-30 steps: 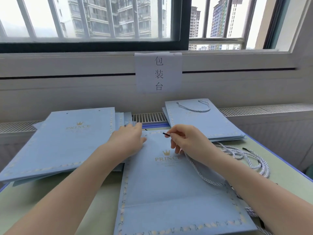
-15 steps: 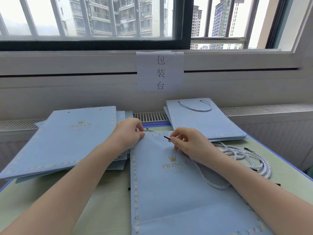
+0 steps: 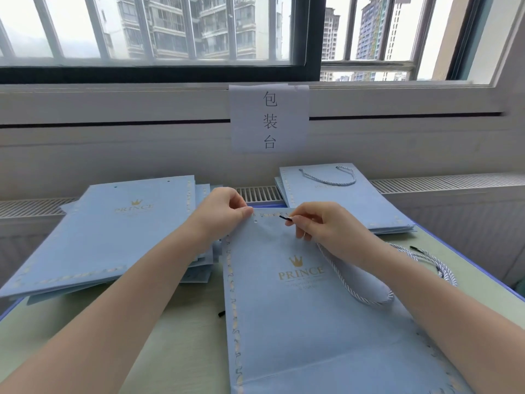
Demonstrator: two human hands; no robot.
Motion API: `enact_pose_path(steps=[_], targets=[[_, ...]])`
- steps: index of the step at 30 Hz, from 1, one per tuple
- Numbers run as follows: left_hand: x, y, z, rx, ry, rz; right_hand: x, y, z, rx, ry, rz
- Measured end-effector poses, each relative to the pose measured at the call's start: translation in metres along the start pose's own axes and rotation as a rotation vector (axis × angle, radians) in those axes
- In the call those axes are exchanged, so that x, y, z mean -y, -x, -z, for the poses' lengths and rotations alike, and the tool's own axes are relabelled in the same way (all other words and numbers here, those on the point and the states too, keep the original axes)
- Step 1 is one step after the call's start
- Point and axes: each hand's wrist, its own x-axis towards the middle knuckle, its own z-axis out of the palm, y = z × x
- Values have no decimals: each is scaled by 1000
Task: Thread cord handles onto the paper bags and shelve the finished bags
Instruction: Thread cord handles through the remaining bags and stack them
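A flat light-blue paper bag with a gold crown logo lies in front of me on the table. My left hand pinches its top left corner, just above a small punched hole. My right hand pinches a white twisted cord near its black tip, which points left toward the hole. The rest of the cord loops over the bag beneath my right wrist.
A stack of handle-less blue bags sits at the left. A stack of bags with a cord handle on top lies at the back right. Loose cords lie at the right on the green table. A paper sign hangs on the wall.
My left hand has gone from lying flat on the bag's top edge to pinching its corner. The bag has shifted right and toward me; my right hand keeps the cord tip near the hole.
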Motion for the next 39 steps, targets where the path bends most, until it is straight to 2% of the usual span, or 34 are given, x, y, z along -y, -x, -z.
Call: enact_pose_path(steps=[7, 15, 22, 28, 39], targets=[[-3, 0, -17, -123, -3, -9, 27, 1, 12, -110, -73, 109], [-7, 4, -28, -106, 2, -29, 15, 4, -18, -164, 140, 132], [-10, 4, -15, 22, 34, -17, 14, 5, -24, -156, 155, 95], [-14, 6, -11, 59, 55, -30, 15, 6, -26, -125, -33, 56], [-15, 5, -2, 155, 168, -1, 17, 8, -26, -138, -42, 96]])
